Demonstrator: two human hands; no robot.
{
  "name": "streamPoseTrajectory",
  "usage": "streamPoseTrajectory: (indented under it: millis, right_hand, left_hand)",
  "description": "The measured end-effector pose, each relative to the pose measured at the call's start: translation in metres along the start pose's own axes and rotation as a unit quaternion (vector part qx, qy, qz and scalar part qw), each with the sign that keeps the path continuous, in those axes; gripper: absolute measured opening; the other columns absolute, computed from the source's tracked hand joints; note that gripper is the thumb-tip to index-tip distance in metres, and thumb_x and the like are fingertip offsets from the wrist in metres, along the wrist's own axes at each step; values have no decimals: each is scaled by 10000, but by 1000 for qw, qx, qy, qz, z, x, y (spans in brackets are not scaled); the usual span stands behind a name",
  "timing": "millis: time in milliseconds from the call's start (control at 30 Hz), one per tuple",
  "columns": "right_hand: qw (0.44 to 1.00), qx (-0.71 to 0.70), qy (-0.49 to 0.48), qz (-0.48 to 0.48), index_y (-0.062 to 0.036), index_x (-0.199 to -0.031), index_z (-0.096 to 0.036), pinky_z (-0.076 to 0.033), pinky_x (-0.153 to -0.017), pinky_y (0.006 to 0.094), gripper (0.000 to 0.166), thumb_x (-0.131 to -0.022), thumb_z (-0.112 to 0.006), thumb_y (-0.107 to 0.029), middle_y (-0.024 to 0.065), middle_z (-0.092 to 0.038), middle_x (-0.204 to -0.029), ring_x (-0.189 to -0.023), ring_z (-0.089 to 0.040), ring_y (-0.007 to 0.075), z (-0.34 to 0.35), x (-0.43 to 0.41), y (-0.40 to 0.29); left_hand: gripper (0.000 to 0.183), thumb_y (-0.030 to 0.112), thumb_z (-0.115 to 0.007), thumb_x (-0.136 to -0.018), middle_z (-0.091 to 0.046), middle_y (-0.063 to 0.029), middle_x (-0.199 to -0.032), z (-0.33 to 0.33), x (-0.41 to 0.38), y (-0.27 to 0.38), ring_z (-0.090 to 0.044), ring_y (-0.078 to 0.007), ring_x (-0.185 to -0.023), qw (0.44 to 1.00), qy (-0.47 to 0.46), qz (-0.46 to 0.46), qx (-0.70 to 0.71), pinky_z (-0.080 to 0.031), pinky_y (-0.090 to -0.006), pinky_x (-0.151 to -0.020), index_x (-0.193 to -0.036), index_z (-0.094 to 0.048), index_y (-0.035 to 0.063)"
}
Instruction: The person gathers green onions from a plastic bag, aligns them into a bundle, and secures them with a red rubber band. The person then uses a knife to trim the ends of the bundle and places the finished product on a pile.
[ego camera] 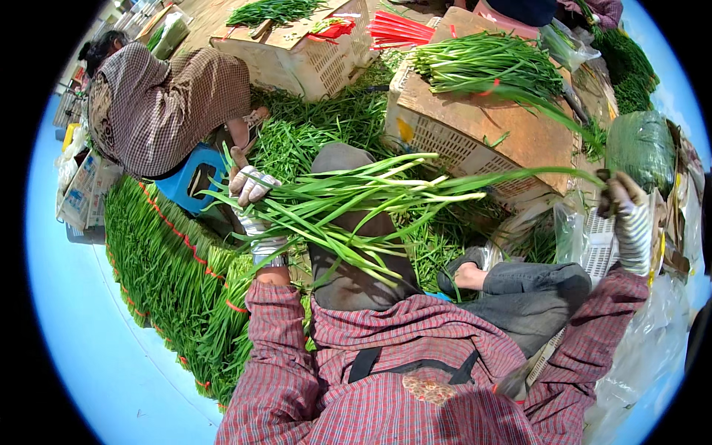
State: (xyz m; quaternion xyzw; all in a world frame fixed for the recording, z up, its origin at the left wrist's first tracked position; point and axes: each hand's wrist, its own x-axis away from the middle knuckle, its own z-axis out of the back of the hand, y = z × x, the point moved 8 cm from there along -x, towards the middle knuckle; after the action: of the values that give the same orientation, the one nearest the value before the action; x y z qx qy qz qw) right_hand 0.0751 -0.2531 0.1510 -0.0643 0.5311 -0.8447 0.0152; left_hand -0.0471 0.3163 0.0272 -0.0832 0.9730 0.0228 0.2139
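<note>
My left hand (253,186), in a striped work glove, grips the leafy end of a loose bunch of Chinese chives (345,206) that lies across my lap, pale stem ends to the right. My right hand (620,194), gloved too, is raised at the far right with its fingers closed on long green leaves (517,173) that stretch back towards the bunch. A larger pile of chives (489,64) with a red tie lies on a board (478,125) over a plastic crate, beyond my knees.
Tied chive bundles (167,261) stand in rows at my left. A person (167,105) sits on a blue stool (197,178) at upper left. Red strips (397,29) lie by the crates. Leaf trimmings (317,122) cover the ground. A plastic-wrapped bundle (639,150) is at far right.
</note>
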Motion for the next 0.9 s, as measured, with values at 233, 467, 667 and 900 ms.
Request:
streamPoseTrajectory:
  millis: [233,467,667,900]
  right_hand:
    - [930,-169,243,217,-13,-1284,-601,-538,-747,261,367,-988,-594,-230,61,-689,-1018,-791,-627,122,118,-20,-83]
    - [914,71,75,393,-40,-1217,-635,-516,-704,306,300,-972,-592,-208,74,-692,-955,-773,-635,171,-155,43,-164]
    - [806,347,-329,348,-77,-987,-628,-516,-620,449,153,-920,-543,-186,150,-669,-832,-763,-679,306,-363,84,-93]
    - [834,323,-310,323,-62,-1071,-610,-500,-649,472,329,-919,-595,-353,141,-666,-808,-751,-655,344,-342,101,-87]
  left_hand:
    - [444,267,-325,-1072,-484,104,-632,26,18,26,-463,-20,-537,998,51,-12,43,-456,-234,-663,-1403,-506,34]
    - [336,183,-476,-1026,-609,84,-911,37,31,28,-506,-62,-696,978,185,-78,61,-475,-263,-654,-1324,-570,59]
    - [518,362,-436,-1027,-606,-60,-1278,49,50,26,-615,-211,-1008,953,218,-129,-169,-465,-336,-1002,-1473,-416,99]
    - [502,348,-317,-1072,-463,59,-587,11,37,25,-414,-57,-457,998,40,-41,-28,-422,-234,-567,-1420,-466,17]
